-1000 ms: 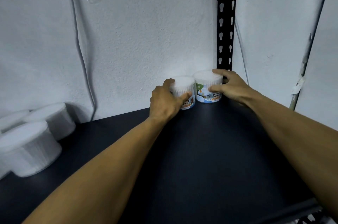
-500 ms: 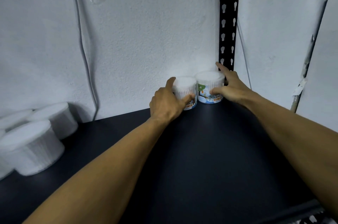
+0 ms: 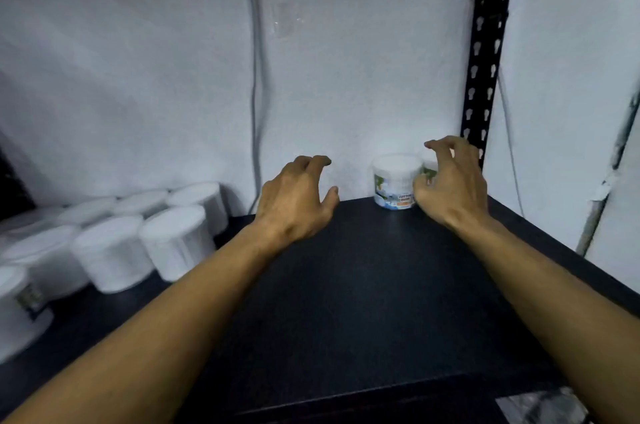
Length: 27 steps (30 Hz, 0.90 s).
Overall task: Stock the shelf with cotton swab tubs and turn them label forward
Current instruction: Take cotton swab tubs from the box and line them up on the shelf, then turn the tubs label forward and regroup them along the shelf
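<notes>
Two cotton swab tubs stand at the back right corner of the dark shelf (image 3: 363,285). The left tub (image 3: 394,181) shows its coloured label to the front. The right tub (image 3: 428,165) is mostly hidden behind my right hand (image 3: 450,184), which hovers just in front of it with fingers curled and apart, holding nothing. My left hand (image 3: 298,198) is off the tubs, to their left, open above the shelf. Several more tubs (image 3: 176,240) stand in a group at the left, showing plain white sides.
A white wall closes the back of the shelf, with a grey cable (image 3: 256,77) running down it. A black perforated upright (image 3: 485,53) stands at the back right corner. The shelf's front edge (image 3: 381,406) lies close to me.
Both hands have let go of the two tubs and drawn back; my left hand has moved left. The view has swung left, bringing more of the left tubs into sight.
</notes>
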{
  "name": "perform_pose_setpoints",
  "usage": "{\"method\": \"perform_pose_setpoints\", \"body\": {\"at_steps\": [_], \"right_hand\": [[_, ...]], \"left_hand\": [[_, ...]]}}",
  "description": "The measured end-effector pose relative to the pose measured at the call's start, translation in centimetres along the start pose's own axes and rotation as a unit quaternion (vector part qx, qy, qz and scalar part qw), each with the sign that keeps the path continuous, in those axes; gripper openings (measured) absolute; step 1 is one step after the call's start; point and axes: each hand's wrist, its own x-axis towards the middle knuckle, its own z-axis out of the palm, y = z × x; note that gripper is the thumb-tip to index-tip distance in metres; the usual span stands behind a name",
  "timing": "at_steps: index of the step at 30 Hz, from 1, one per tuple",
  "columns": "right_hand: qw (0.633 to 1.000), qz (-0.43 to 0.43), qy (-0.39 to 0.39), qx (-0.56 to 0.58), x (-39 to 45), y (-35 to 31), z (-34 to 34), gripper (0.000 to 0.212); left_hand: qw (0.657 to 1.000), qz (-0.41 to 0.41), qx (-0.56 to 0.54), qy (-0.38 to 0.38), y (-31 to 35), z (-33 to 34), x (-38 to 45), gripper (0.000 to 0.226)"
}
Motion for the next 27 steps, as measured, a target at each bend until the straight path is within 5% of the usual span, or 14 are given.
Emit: {"method": "perform_pose_setpoints", "body": {"at_steps": [12,19,27], "right_hand": [[0.965,-0.139,-0.151,0.161,-8.6,-23.3,6.4,0.037],[0.934,-0.221,-0.280,-0.003,-11.4,-30.5,9.9,0.063],[0.927,-0.273,-0.246,-0.080,-12.3,-30.6,12.5,0.043]], "left_hand": [[0.984,-0.104,0.140,-0.030,-16.5,-15.0,-13.0,0.049],[0.959,-0.113,0.217,-0.142,-22.2,-17.1,-15.6,0.055],[0.956,-0.103,0.216,-0.168,-21.9,-12.8,-14.2,0.031]]}}
